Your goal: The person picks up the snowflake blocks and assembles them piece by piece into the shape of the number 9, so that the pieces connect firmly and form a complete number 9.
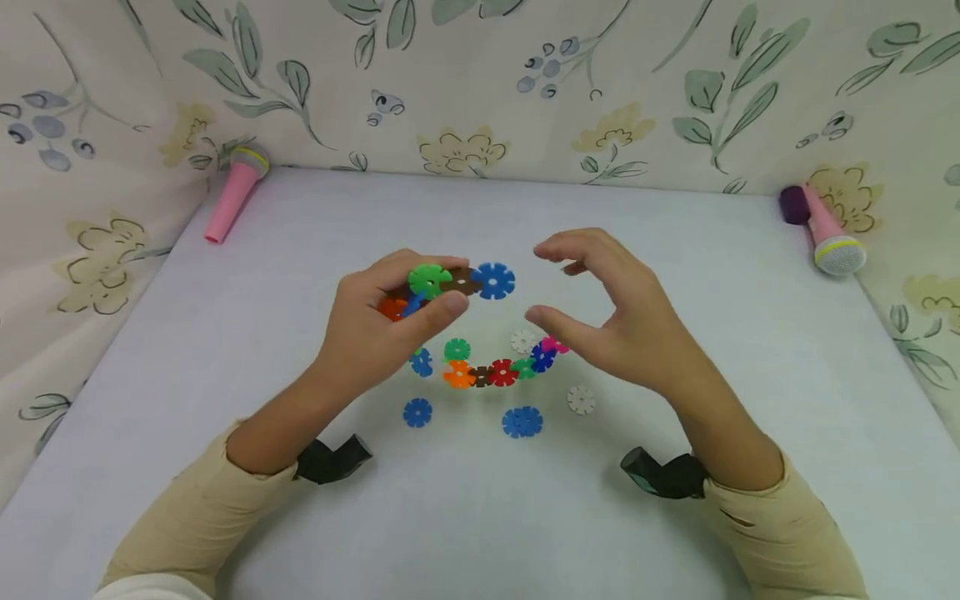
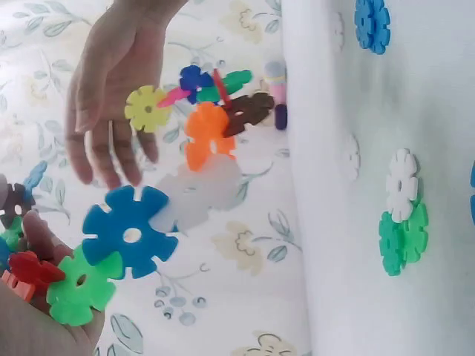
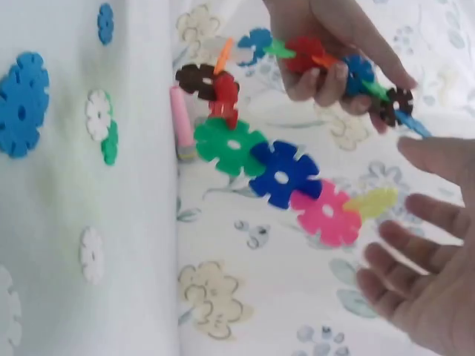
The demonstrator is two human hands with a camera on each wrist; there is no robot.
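Chain of snowflake discs [image 1: 480, 367] gripped at one end by left hand [image 1: 375, 325]; right hand [image 1: 622, 321] alongside, fingers [image 1: 558, 246] relaxed, holding nothing, above table [image 1: 225, 333].

Glossy plastic snowflake discs [image 1: 492, 281] lie on a smooth matt table [image 1: 720, 275].

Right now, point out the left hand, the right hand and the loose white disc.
left hand [image 1: 375, 321]: head view, back of hand.
right hand [image 1: 626, 321]: head view, palm edge.
loose white disc [image 1: 581, 400]: head view, centre.
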